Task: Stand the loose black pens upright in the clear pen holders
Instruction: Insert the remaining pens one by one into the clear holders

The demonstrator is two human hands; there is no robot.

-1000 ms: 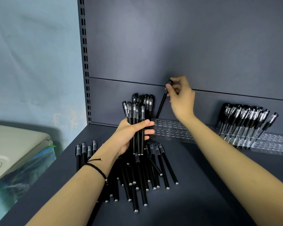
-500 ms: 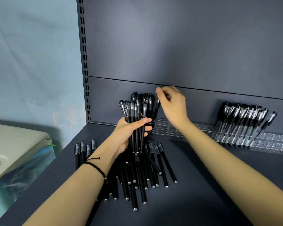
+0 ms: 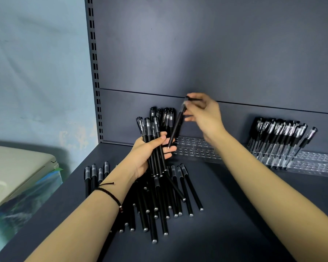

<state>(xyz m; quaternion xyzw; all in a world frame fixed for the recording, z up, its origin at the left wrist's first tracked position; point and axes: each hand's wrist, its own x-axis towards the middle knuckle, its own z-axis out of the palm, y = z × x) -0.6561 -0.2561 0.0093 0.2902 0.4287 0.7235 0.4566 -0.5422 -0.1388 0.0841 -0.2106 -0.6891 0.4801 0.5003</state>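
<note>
My left hand [image 3: 149, 154] grips a bundle of black pens [image 3: 155, 129], caps up, above the shelf. My right hand [image 3: 204, 115] pinches a single black pen [image 3: 176, 127] by its cap end; the pen hangs tilted, its tip near my left fingers. Several loose black pens [image 3: 165, 201] lie in a heap on the dark shelf below my left hand. A clear pen holder [image 3: 195, 150] with bare holes stands at the back behind my hands. Another clear holder [image 3: 311, 163] at the back right has several pens [image 3: 278, 137] standing in it.
The dark grey shelf board [image 3: 244, 214] ends at a slotted upright [image 3: 95, 72] on the left. A few separate pens [image 3: 96, 174] lie near the shelf's left edge. A beige box [image 3: 17, 171] sits lower left, beyond the shelf, against a blue wall.
My right hand went to the bundle in my left hand, then drew one pen out and lifted it up and right. The left hand stayed nearly still.
</note>
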